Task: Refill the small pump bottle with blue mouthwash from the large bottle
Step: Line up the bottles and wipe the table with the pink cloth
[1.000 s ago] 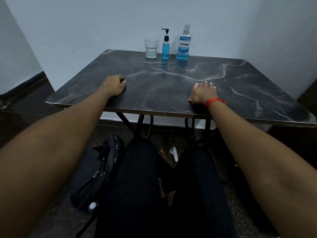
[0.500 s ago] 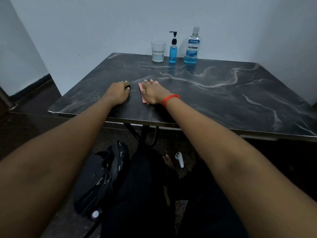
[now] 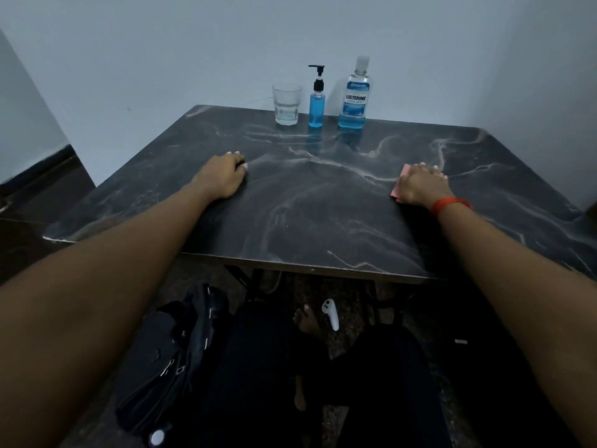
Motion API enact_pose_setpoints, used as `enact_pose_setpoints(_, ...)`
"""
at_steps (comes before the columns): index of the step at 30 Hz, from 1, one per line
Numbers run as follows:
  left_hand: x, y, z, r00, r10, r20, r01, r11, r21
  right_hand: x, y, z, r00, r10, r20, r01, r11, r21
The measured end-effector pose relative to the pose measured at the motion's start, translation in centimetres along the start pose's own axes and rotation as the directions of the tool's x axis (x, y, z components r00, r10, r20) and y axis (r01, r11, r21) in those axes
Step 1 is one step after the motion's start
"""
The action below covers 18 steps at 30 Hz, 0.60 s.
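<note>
A small pump bottle with a black pump, nearly full of blue liquid, stands at the table's far edge. Just right of it is the large Listerine bottle, capped, with blue mouthwash low in it. My left hand rests on the tabletop left of centre, fingers curled under. My right hand, with a red band at the wrist, presses flat on a pink cloth on the right part of the table. Both hands are well short of the bottles.
A clear glass with a little water stands left of the pump bottle. The dark marble table sits against a pale wall. Below it are a black bag and a white controller on the floor.
My right hand has slid the pink cloth from beside my left hand across to the right side of the table. My left hand has stayed put.
</note>
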<state>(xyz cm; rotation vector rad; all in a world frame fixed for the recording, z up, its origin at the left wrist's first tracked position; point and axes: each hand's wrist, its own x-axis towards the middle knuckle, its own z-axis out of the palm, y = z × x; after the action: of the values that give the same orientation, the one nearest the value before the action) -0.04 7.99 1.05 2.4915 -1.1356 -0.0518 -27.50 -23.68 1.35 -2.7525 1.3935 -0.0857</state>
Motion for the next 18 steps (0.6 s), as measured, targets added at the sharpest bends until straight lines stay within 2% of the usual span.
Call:
enact_pose_setpoints(3, 0.2, -0.1, 0.7, 1.000, 0.003, -0.019, -0.003, 1.000, 0.006, 2.4, -2.1, -0.3, 0.996, 0.074, 0.045, -0.074, 0.997, -0.014)
enact_pose_setpoints(6, 0.3, 0.0, 0.8, 1.000, -0.001, -0.018, 0.001, 1.000, 0.016, 4.5, -7.8, -0.5, 0.998, 0.046, 0.050, -0.046, 0.999, -0.002)
enact_pose_setpoints(9, 0.3, 0.0, 0.9, 1.000, -0.002, -0.027, 0.002, 1.000, -0.003, 5.6, -16.3, -0.4, 0.993, -0.103, 0.052, 0.105, 0.994, -0.039)
enact_pose_setpoints(13, 0.2, 0.1, 1.1, 0.999, 0.005, -0.048, -0.006, 1.000, -0.017, 6.9, -27.3, -0.3, 0.952, -0.295, 0.086, 0.301, 0.952, -0.061)
enact_pose_setpoints(18, 0.3, 0.2, 1.1, 0.998, -0.012, -0.068, 0.011, 1.000, -0.012, 7.5, -36.6, 0.6, 0.838, -0.531, 0.126, 0.535, 0.845, 0.004)
